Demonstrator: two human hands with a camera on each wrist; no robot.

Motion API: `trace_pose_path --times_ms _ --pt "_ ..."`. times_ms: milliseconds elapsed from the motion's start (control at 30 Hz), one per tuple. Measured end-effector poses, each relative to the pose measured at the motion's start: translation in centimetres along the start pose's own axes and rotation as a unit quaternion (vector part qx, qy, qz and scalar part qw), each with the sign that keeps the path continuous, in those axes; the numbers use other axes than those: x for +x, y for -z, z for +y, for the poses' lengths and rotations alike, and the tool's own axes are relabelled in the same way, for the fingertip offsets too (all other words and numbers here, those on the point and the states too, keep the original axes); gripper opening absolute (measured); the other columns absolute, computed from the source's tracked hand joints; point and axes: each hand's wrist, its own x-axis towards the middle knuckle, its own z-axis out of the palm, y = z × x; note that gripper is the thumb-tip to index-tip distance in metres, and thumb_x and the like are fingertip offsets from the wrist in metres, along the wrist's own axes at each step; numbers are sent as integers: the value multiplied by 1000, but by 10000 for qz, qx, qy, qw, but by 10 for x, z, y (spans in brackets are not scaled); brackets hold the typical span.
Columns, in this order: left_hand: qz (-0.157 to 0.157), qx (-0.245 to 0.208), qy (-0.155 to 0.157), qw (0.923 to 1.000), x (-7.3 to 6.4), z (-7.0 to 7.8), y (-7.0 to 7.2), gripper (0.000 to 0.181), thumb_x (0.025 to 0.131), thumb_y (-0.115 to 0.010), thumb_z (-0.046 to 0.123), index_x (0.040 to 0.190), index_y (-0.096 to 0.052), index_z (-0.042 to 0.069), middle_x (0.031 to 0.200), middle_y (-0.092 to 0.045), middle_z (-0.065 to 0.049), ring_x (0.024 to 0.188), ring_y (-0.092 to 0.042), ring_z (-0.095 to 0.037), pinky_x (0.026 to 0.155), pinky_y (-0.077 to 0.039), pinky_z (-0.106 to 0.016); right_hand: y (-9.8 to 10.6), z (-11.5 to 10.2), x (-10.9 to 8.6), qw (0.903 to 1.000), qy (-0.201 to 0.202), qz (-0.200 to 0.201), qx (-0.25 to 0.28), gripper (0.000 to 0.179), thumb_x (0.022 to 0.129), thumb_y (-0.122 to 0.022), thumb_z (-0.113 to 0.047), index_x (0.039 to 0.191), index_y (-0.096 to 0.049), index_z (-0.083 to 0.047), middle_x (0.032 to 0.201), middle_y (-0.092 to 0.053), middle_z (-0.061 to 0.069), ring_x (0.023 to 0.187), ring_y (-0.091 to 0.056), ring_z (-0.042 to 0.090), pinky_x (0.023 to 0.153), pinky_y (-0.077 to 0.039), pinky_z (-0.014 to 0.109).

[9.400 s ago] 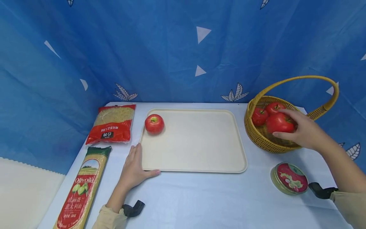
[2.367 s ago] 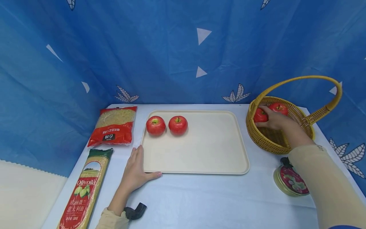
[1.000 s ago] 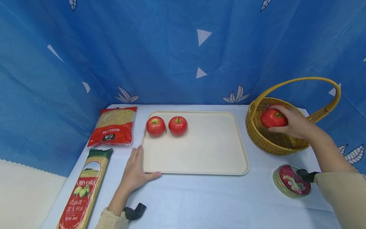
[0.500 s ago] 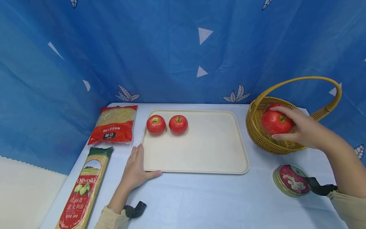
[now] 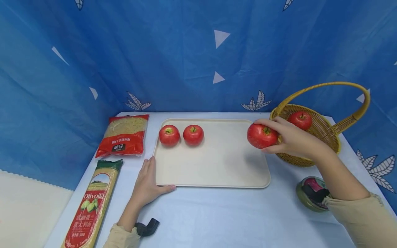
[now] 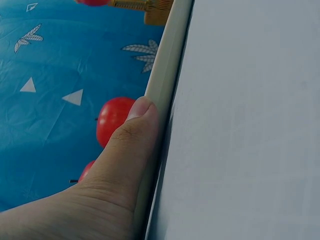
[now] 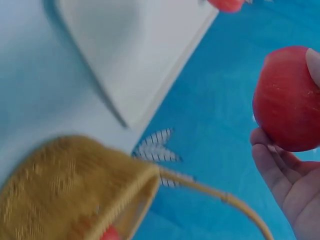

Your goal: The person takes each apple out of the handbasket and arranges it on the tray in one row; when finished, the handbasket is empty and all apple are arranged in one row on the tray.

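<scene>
A red apple (image 5: 260,136) is held by my right hand (image 5: 293,139) above the right edge of the cream tray (image 5: 214,163). In the right wrist view, fingers and thumb curve round this apple (image 7: 285,100). Two more apples stand side by side at the tray's back left, a left one (image 5: 169,135) and a right one (image 5: 193,135). My left hand (image 5: 146,184) rests against the tray's front left corner, fingers straight along its side. In the left wrist view, its thumb (image 6: 127,150) lies along the front rim.
The wicker basket (image 5: 324,129), with a tall handle, stands at the right with one apple (image 5: 300,120) visible inside. A round tin (image 5: 305,198), partly covered by my right wrist, sits before it. Pasta packets, one red (image 5: 125,136) and one long (image 5: 93,203), lie at the left.
A second apple has come onto the tray since the oldest frame. My right hand has lifted another from the basket and moved it left over the tray's edge. The left hand has stayed put.
</scene>
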Motion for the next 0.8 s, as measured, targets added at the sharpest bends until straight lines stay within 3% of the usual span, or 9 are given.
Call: trace_pose_path --times_ms 333,633,800 --pt "-19 -63 17 10000 0 1 0 142 59 -80 74 161 -1 12 167 -9 -18 154 -4 -39 118 -21 -65 -46 -17 63 9989 83 -440 104 87 74 -88 -23 146 -43 -37 132 -49 16 121 -52 39 86 -59 51" --pt "-44 -83 24 10000 0 2 2 143 59 -80 75 160 -2 11 167 -9 -18 154 -3 -39 119 -20 -65 -83 -24 109 9988 257 -403 61 82 76 -86 -27 146 -44 -35 129 -51 18 118 -55 37 93 -56 53" --pt "-43 -92 4 9999 0 2 1 143 59 -79 76 160 -2 11 167 -8 -18 155 -3 -39 119 -19 -65 -97 -25 127 9989 47 -462 105 82 78 -85 -28 148 -42 -34 132 -49 19 120 -54 36 95 -55 53"
